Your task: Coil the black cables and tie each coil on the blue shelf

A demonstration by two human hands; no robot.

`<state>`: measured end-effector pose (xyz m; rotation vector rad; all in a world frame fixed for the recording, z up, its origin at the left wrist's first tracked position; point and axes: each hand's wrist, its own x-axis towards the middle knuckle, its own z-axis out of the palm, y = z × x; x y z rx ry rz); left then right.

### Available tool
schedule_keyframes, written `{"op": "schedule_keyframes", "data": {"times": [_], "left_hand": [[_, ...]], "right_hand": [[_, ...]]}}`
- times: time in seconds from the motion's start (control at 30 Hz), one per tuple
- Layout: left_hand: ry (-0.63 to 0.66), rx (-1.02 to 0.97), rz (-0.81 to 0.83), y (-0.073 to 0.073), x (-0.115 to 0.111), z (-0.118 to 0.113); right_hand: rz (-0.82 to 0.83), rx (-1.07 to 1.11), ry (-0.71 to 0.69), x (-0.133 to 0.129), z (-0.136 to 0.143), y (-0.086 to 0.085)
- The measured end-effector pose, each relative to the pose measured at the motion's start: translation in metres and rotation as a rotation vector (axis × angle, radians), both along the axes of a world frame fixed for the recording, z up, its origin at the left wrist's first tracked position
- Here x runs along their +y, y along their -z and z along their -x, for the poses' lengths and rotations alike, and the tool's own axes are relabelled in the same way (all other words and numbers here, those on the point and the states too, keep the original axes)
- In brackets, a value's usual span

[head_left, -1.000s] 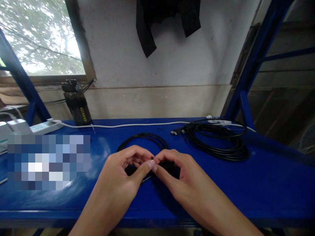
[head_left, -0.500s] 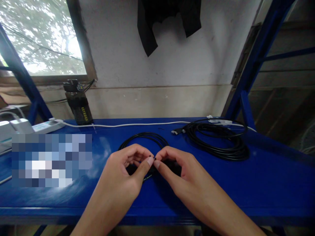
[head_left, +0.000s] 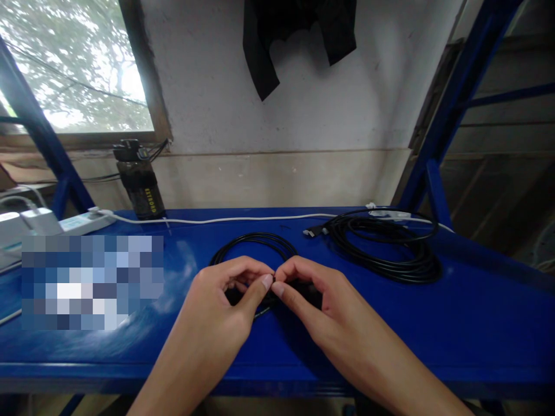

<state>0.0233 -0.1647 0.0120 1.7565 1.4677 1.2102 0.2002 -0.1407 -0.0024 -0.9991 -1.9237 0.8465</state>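
Observation:
My left hand [head_left: 229, 306] and my right hand [head_left: 323, 300] meet in the middle of the view, with thumb and forefinger of each pinched together. A tiny dark bit of a thin black tie [head_left: 274, 278] shows between the touching fingertips; the rest of it is hidden. Beneath and behind the fingers lies a coiled black cable [head_left: 260, 236], its near part covered by both hands. To the right, a larger coil of black cable [head_left: 390, 271] rests on the blue table, its plug [head_left: 314, 231] pointing left.
A dark bottle [head_left: 141, 185] stands at the back left of the blue table [head_left: 390, 346]. A white cord [head_left: 217, 221] runs along the back from a white power strip [head_left: 82, 221]. Blue frame posts [head_left: 437, 156] rise at both sides. A blurred-out patch covers the left.
The fingertips of both hands have drawn closer and now touch; the dark ends seen between them before are mostly covered. The cable coils have stayed in place.

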Motion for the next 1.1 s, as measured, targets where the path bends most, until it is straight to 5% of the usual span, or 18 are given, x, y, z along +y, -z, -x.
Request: {"op": "schedule_keyframes", "data": {"times": [0.37, 1.1], "left_hand": [[0.006, -0.120, 0.062, 0.0018, 0.0037, 0.0028], [0.053, 0.033, 0.015, -0.0001, -0.0025, 0.0028]], "right_hand": [[0.048, 0.013, 0.029, 0.0017, 0.0032, -0.0033], [0.066, 0.137, 0.054, 0.0023, 0.0030, 0.0024]]}}
